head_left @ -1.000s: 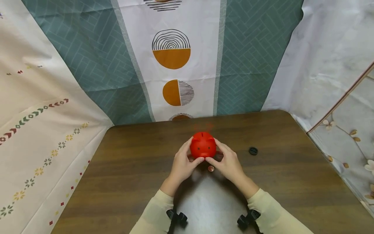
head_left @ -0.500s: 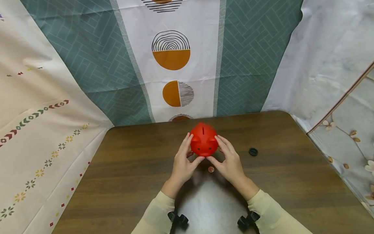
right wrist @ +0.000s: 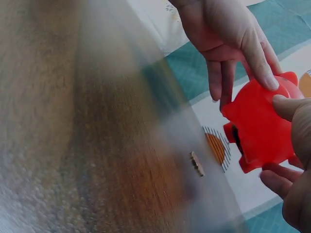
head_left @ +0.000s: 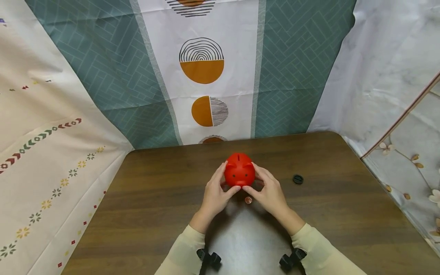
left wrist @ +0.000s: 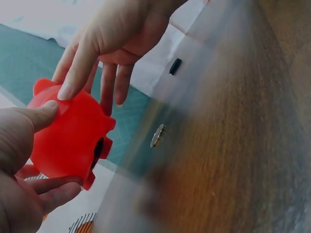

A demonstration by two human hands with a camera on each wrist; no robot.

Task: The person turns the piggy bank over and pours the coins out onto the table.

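On the near side of the red piggy bank (head_left: 239, 170), a copper-coloured coin (head_left: 248, 200) with a notched edge lies on the wood-grain tabletop (head_left: 165, 198); to the piggy bank's right, well apart, lies a round black stopper (head_left: 298, 179). Beyond the piggy bank hangs a green-and-white cloth (head_left: 288, 57). The piggy bank is held clear of the tabletop between the left hand (head_left: 214, 193) and right hand (head_left: 269, 191) — each grip clamped on it, thumb near the snout, fingers covering a flank. It faces the person: two dark eyes, slot on top, and — underneath — a dark opening (left wrist: 98, 148) by stubby feet.
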